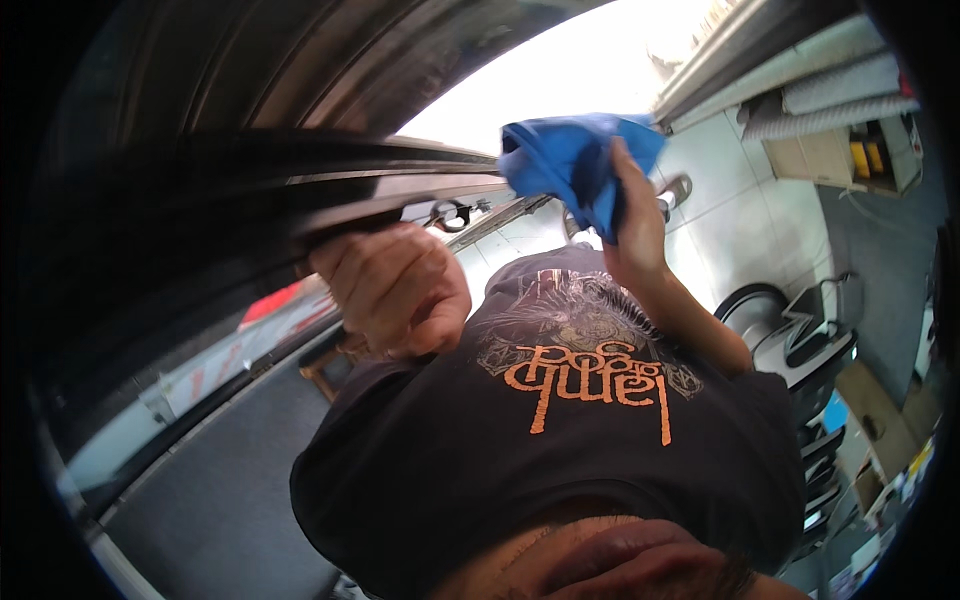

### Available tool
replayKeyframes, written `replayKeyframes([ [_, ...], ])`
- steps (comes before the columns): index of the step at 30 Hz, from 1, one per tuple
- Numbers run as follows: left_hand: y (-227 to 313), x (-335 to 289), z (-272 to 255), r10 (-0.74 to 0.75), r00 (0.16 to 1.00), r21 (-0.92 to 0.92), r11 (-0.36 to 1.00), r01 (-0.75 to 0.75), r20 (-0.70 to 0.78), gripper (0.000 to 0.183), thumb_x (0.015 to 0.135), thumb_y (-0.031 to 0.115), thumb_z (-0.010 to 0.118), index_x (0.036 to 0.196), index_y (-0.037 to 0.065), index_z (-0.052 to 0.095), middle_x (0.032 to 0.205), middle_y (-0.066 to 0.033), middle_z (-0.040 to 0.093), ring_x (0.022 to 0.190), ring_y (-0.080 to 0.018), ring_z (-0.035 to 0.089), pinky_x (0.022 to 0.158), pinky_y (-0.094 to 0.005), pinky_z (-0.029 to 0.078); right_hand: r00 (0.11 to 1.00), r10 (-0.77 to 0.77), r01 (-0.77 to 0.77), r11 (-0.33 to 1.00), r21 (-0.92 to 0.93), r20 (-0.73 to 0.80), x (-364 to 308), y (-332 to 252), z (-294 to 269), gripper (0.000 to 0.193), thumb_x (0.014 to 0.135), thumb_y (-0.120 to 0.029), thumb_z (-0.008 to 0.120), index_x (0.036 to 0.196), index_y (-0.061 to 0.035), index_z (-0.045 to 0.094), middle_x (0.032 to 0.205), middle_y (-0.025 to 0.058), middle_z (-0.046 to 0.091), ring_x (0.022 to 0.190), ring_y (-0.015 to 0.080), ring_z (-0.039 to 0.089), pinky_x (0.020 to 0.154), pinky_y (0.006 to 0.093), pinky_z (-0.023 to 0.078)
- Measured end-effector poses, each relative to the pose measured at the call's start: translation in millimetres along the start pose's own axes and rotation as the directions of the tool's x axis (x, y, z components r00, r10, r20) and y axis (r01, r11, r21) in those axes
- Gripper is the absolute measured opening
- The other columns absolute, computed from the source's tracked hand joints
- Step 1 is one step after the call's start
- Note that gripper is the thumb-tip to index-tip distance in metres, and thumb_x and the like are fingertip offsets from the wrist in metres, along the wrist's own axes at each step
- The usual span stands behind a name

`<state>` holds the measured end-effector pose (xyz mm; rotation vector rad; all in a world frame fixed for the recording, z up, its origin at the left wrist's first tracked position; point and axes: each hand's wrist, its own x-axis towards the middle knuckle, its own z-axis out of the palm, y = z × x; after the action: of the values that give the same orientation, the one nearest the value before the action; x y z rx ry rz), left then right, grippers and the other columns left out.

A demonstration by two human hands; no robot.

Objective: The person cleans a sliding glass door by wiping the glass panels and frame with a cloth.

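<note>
A crumpled blue cloth [560, 165] is in my right hand [637, 225], raised in front of my chest. The thumb presses on its near side, and the other fingers are mostly hidden behind the folds. My left hand [400, 290] is closed in a fist against the edge of a dark ribbed metal door [250, 185] at the left. The door is smeared by motion around the fist. Whatever sits inside those curled fingers does not show.
Bright light enters through an opening [520, 95] ahead. Pale tiles [715, 195] cover the floor. A dark-seated chair [800, 355] stands at the right, below a cabinet [850, 160] with rolled material on top. A dark grey surface [225, 490] lies at the lower left.
</note>
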<state>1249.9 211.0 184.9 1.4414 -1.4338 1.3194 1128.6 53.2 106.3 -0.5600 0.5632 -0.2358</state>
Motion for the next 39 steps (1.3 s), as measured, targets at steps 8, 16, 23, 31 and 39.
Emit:
replayKeyframes([
  [8,32.2,0.0,-11.6,-0.250,0.968,-0.029,0.968,0.250,-0.027,0.069,0.108,0.052,0.028,0.072,0.006,0.062,0.055,-0.0031,0.058,0.046,-0.0162,0.054,0.066,-0.0316,0.041,0.705,-0.480,0.703,0.571,-0.424,0.523,-20.9,32.4,-12.6,0.010,0.102,-0.007,0.054,0.102,0.0020,0.058,0.079,0.0028,0.058,0.069,0.0095,0.053,0.060,0.0245,0.042],
  [16,36.2,5.2,-31.7,-0.471,0.878,-0.374,0.831,0.412,-0.079,0.062,0.107,0.050,0.041,0.069,0.004,0.059,0.053,-0.0050,0.056,0.042,-0.0181,0.052,0.054,-0.0326,0.038,0.378,-0.218,0.926,0.091,-0.367,0.900,-9.6,73.4,6.6,0.019,0.098,-0.013,0.060,0.112,0.0001,0.062,0.098,0.0147,0.064,0.091,0.0268,0.063,0.082,0.0429,0.051],
  [23,82.5,-45.2,-77.9,-0.805,0.534,-0.616,0.564,0.550,-0.260,0.050,0.108,0.030,0.038,0.065,0.006,0.048,0.050,-0.0039,0.045,0.042,-0.0133,0.040,0.052,-0.0314,0.032,0.176,-0.238,0.937,-0.258,-0.237,0.955,45.6,59.2,49.0,0.029,0.096,-0.016,0.063,0.119,0.0015,0.059,0.109,0.0176,0.062,0.103,0.0333,0.060,0.093,0.0485,0.045],
  [31,130.8,-156.0,-92.5,-0.975,0.223,-0.172,0.216,0.961,0.018,0.052,0.103,0.019,0.052,0.054,0.003,0.050,0.045,-0.0026,0.046,0.041,-0.0070,0.042,0.041,-0.0282,0.029,-0.060,-0.403,0.859,-0.488,-0.158,0.913,72.0,-11.9,121.6,0.032,0.094,-0.015,0.064,0.121,0.0019,0.059,0.117,0.0212,0.060,0.114,0.0396,0.055,0.102,0.0572,0.036],
  [39,221.3,-398.6,-156.4,-0.747,-0.632,0.669,-0.364,0.648,0.206,0.050,0.095,0.055,0.055,0.086,0.010,0.074,0.082,-0.0136,0.074,0.082,-0.0332,0.073,0.076,-0.0456,0.054,0.068,-0.268,0.898,-0.404,-0.176,0.961,50.6,85.4,0.1,0.035,0.092,-0.014,0.064,0.123,0.0023,0.058,0.124,0.0248,0.059,0.125,0.0460,0.051,0.112,0.0658,0.027],
])
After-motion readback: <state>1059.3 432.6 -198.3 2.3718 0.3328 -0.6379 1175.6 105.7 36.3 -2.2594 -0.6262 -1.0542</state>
